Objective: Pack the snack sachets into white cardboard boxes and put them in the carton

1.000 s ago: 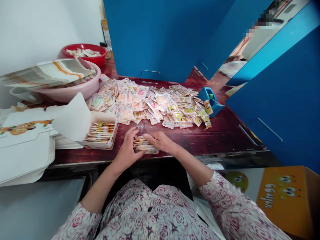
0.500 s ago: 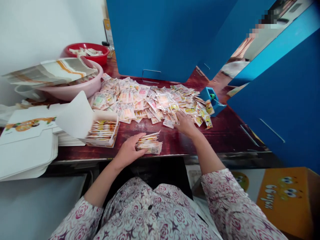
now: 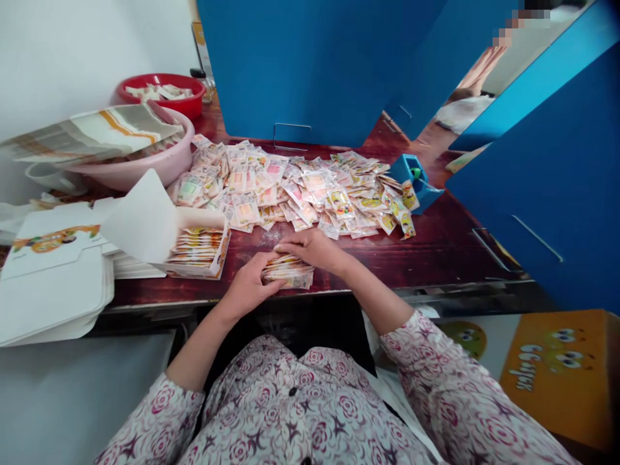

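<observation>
A small stack of packets [image 3: 289, 272] lies near the front edge of the dark red table [image 3: 436, 248]. My left hand [image 3: 249, 285] grips the stack's left side, fingers curled on it. From above and behind, my right hand [image 3: 312, 247] rests on the stack, fingers bent down over its top. Beyond my hands spreads a wide heap of loose packets [image 3: 295, 187]. To the left stands an open white carton [image 3: 196, 248] with several packets stacked inside, its flap raised.
Flat white cartons [image 3: 53, 274] are piled at the left. A pink basin [image 3: 130, 168] holding folded sheets and a red bowl [image 3: 162, 93] stand behind. A small blue holder [image 3: 415, 181] sits at the heap's right. Blue partitions [image 3: 310, 64] wall the back and right. An orange box [image 3: 557, 368] is below right.
My right hand reached out to the loose heap, then came back onto the small stack. My left hand stayed on the stack's left side.
</observation>
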{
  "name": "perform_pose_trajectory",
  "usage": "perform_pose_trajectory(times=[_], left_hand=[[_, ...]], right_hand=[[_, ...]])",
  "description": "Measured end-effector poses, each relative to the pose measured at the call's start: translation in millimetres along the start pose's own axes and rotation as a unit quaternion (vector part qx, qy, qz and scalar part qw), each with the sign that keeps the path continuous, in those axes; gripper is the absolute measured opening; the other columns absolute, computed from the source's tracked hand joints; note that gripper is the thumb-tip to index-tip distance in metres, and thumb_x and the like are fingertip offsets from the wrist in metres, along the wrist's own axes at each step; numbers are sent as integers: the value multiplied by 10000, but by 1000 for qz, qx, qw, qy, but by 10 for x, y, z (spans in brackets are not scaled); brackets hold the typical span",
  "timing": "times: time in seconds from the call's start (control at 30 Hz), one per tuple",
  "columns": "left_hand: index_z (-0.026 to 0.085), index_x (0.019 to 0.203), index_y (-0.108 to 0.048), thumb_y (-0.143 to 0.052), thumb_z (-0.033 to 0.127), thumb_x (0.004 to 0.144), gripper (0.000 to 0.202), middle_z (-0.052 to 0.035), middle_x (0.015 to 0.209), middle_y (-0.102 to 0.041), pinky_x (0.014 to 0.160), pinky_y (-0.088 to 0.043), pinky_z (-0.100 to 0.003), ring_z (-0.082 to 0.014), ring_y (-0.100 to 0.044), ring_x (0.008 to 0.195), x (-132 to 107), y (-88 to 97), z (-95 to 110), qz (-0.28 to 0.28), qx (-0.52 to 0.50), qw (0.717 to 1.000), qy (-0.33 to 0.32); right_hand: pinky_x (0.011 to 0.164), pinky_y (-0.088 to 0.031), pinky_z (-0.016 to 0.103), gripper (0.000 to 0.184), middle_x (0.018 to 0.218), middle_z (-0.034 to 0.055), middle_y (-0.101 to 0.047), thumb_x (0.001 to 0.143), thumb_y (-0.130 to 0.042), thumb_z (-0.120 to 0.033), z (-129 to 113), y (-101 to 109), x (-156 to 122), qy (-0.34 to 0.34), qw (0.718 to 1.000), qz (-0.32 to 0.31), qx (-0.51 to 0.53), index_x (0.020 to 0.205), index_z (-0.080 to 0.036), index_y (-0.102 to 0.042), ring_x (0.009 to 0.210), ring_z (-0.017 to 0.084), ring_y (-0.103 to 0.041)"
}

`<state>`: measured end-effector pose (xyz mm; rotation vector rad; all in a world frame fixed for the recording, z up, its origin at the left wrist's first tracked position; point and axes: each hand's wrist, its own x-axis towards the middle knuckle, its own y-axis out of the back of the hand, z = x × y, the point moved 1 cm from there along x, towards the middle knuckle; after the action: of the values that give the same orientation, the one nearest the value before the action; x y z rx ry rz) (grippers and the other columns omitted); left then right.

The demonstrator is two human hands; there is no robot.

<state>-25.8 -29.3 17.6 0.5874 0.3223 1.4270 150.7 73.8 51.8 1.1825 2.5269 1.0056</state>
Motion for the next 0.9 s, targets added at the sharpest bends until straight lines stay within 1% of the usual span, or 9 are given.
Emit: perform_pose_trajectory(times=[0.07, 0.1, 0.23, 0.33, 0.43, 0.53, 0.63, 0.8, 0.9], left_hand=[[226, 1217, -584, -697, 241, 790, 443, -70, 1225, -667, 1030, -493, -403, -236, -639, 1139, -1, 4, -4, 12, 2, 1000, 1], [226, 1200, -588, -695, 233, 788, 426, -67, 1217, -666, 1024, -495, -397, -234, -640, 1132, -1, 5, -4, 13, 0, 1000, -1], [216, 1161, -596, -683, 221, 809, 362, -67, 1194, -665, 1027, -485, -398, -227, -634, 1118, -1, 6, -6, -1, -16, 1000, -23], [218, 1167, -594, -697, 216, 809, 372, -66, 1199, -664, 1041, -473, -411, -231, -622, 1134, -5, 3, -23, -1, -13, 999, -36], [223, 1177, -591, -705, 219, 811, 383, -65, 1210, -661, 1047, -469, -415, -233, -617, 1147, -14, -2, -43, -1, -6, 999, -45], [220, 1186, -585, -700, 216, 818, 385, -67, 1220, -655, 1047, -471, -411, -229, -616, 1150, -21, -8, -47, -2, -3, 999, -45], [212, 1201, -577, -703, 212, 816, 406, -70, 1219, -655, 1039, -477, -405, -226, -621, 1142, -24, -13, -40, 4, 2, 999, -42], [214, 1204, -575, -710, 221, 808, 418, -72, 1216, -663, 1037, -483, -412, -231, -626, 1142, -21, -20, -46, 16, 11, 999, -44], [217, 1178, -586, -701, 222, 818, 377, -71, 1200, -669, 1035, -485, -414, -232, -627, 1141, -27, -22, -54, 15, 14, 998, -59]], right_hand=[[740, -485, 277, 292, 832, 4, -762, 944, -551, -392, -19, -85, 4, 14, 999, -34, 24, 871, -228, -781, 770, 152, -658], [753, -493, 280, 294, 856, 9, -769, 944, -549, -394, 6, -97, 2, 7, 998, -30, 45, 893, -225, -783, 786, 155, -664], [809, -530, 296, 275, 976, 16, -779, 897, -611, -420, 193, -54, -6, -64, 987, 31, 146, 997, -226, -779, 856, 165, -686], [820, -539, 298, 324, 1042, 21, -765, 847, -669, -378, 294, -47, -10, -103, 975, 19, 198, 1122, -225, -744, 869, 161, -685], [802, -533, 296, 301, 995, 29, -763, 823, -680, -331, 319, -71, -22, -133, 966, 22, 219, 1084, -197, -747, 828, 153, -674], [782, -528, 301, 279, 913, 21, -762, 828, -674, -372, 304, -91, -30, -131, 965, 37, 226, 1017, -186, -761, 783, 150, -660], [812, -529, 308, 252, 907, 9, -769, 808, -683, -367, 299, -95, -38, -111, 966, 59, 224, 970, -200, -780, 801, 152, -668], [891, -537, 345, 237, 951, 9, -786, 807, -684, -366, 347, -127, -90, -105, 967, 43, 227, 964, -231, -800, 871, 170, -698], [961, -528, 381, 264, 1009, 14, -788, 827, -676, -401, 396, -136, -115, -98, 963, 106, 229, 995, -237, -797, 940, 187, -706]])
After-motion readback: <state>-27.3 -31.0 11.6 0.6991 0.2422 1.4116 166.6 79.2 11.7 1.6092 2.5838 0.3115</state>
